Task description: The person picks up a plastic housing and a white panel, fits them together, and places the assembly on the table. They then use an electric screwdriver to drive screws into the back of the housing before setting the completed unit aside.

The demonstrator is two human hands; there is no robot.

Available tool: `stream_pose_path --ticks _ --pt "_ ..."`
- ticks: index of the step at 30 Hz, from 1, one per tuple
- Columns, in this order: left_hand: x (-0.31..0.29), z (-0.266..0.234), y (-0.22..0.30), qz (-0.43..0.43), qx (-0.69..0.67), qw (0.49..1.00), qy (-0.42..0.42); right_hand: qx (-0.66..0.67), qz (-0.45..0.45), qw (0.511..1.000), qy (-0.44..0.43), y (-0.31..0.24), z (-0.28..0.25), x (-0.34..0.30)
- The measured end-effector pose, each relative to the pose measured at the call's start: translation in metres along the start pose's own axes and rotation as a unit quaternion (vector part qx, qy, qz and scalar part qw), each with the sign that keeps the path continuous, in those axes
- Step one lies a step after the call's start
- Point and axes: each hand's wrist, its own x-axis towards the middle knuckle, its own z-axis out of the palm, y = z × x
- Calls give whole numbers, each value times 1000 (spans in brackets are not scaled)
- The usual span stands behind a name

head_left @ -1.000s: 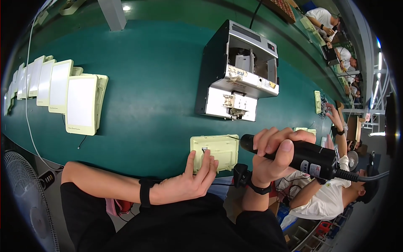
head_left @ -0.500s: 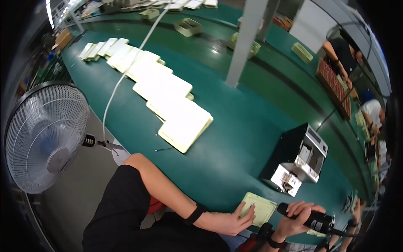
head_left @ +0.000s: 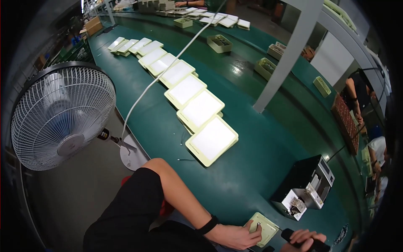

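Note:
At the lower right, my left hand (head_left: 240,236) grips a pale green plastic panel (head_left: 268,223) lying on the green worktop, its fingers bent over the near-left side. A small piece shows by the fingertips, too small to name. Wrapped around a black electric screwdriver (head_left: 289,235) is my right hand (head_left: 304,241), just right of the panel. The screwdriver lies tilted, its thin bit pointing left toward the panel's edge. The picture's lower rim cuts off part of the right hand.
Beyond the panel stands a black and silver screw feeder (head_left: 304,189). Overlapping white-faced, green-rimmed panels (head_left: 210,140) run to the far left. A fan (head_left: 63,117) stands at left; a grey post (head_left: 289,54) rises from the bench. Co-workers (head_left: 375,153) sit at right.
The view has shifted, so the bench things sit further right and lower. The screwdriver and my right hand are lower in the picture. My left hand stays on the panel.

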Motion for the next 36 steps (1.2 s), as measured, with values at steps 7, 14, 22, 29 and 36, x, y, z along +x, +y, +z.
stream_pose_path --ticks 7,14,22,29,36 --pt "-1 -5 1 -30 -6 999 -7 -15 -70 997 -15 -25 29 40" --pt "-9 -36 6 1 -44 996 72 -104 -63 989 84 10 43 59" --pt "-13 -2 27 -48 42 998 0 -94 -37 994 45 4 21 45" --pt "-10 -6 3 -7 101 991 -86 -66 -24 995 73 -29 9 3" --pt "5 -28 -16 74 96 980 -157 -86 -1 993 84 -19 -3 -11"
